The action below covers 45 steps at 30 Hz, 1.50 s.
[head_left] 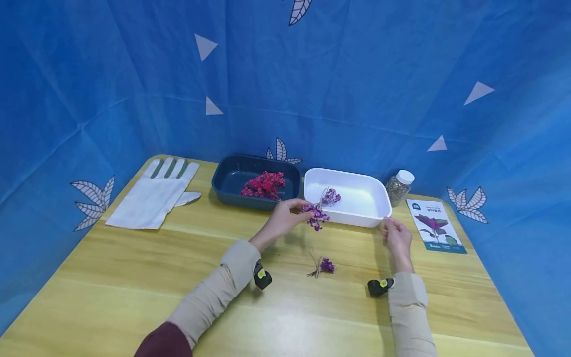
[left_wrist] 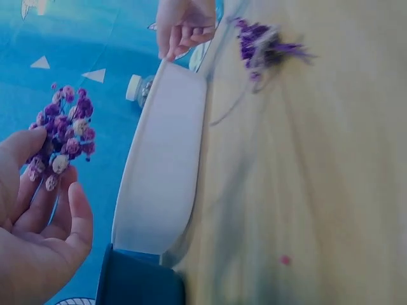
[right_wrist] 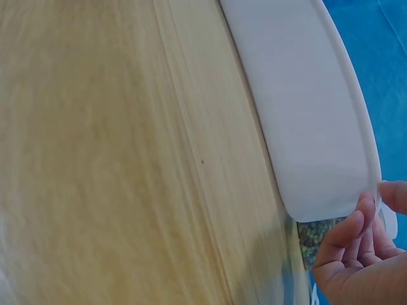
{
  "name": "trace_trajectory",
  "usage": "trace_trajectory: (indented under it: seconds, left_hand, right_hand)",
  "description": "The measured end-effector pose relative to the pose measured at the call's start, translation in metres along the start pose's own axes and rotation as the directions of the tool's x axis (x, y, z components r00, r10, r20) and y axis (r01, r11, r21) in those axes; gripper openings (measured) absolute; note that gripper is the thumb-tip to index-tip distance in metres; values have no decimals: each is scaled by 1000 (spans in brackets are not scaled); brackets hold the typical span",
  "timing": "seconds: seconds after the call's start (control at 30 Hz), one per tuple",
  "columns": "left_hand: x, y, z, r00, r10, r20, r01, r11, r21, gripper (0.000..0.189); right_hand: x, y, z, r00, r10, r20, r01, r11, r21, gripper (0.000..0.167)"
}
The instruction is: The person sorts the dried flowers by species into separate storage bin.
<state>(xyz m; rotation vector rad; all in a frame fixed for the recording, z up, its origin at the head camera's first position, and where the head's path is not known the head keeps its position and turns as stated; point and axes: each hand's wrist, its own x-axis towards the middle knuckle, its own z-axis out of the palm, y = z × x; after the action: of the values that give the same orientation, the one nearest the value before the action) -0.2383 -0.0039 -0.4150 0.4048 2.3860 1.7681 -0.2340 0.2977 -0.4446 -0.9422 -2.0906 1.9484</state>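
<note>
My left hand [head_left: 285, 218] pinches a small bunch of purple dried flowers [left_wrist: 62, 136] between thumb and fingers. It hovers by the front left edge of a white tray [head_left: 352, 216]. Inside that tray lies another purple bunch [head_left: 331, 197]. At the tray's front right corner, my right hand [head_left: 398, 238] pinches the rim [right_wrist: 375, 159] between thumb and curled fingers. A third purple bunch [head_left: 327, 265], its stems tied with string, lies on the table in front of the tray.
Left of the white tray stands a dark blue tray [head_left: 232, 199] with red dried flowers [head_left: 264, 185]. A white-capped jar [head_left: 398, 188] and a plant card [head_left: 436, 227] are at the right. White gloves [head_left: 151, 196] lie at the left. Blue cloth [head_left: 276, 74] hangs behind the wooden table [head_left: 178, 277].
</note>
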Motion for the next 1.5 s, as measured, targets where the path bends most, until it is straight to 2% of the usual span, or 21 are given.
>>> trace_trajectory:
  seconds: [0.1, 0.23, 0.37, 0.47, 0.57, 0.7, 0.93, 1.07, 1.2, 1.33, 1.5]
  left_hand:
    - [12, 2, 5, 998, -32, -53, 31, 999, -16, 33]
    - [30, 1, 14, 991, -59, -123, 52, 997, -58, 34]
    - [46, -2, 23, 975, -108, -194, 79, 986, -149, 33]
    - [53, -2, 27, 969, -133, -209, 83, 968, -235, 33]
    - [57, -2, 30, 976, -126, -176, 74, 959, -272, 34]
    - [55, -1, 29, 985, -122, -123, 86, 960, -266, 36]
    - [48, -1, 21, 991, -101, -87, 76, 964, -256, 36]
    - [43, -2, 16, 996, -76, -52, 64, 979, -191, 34]
    - [35, -8, 13, 999, -43, 28, 45, 996, -83, 33]
    - [25, -18, 13, 989, -28, 148, 31, 999, -17, 33]
    - [9, -27, 18, 963, -37, 266, 28, 999, 37, 34]
  right_hand:
    - [0, 4, 0, 1000, -1, -1, 1, 1000, -15, 20]
    - [0, 7, 1, 1000, 6, -6, -7, 999, -31, 33]
    - [0, 8, 2, 1000, 11, -10, -12, 1000, -26, 34]
    - [0, 6, 4, 1000, 16, -9, -16, 1000, -20, 32]
    - [-1, 5, 5, 1000, 27, -2, -27, 999, -28, 36]
    - [-2, 3, 5, 1000, 24, 9, -23, 999, -36, 42]
    - [-2, 1, 5, 1000, 19, 4, -19, 1000, -19, 37]
    - [-1, 1, 5, 1000, 26, 0, -26, 999, -23, 38]
    - [0, 1, 5, 1000, 29, -2, -29, 999, -26, 40]
    - [2, 1, 4, 1000, 29, -9, -29, 999, -29, 39]
    - [1, 2, 2, 1000, 13, -9, -13, 1000, -23, 36]
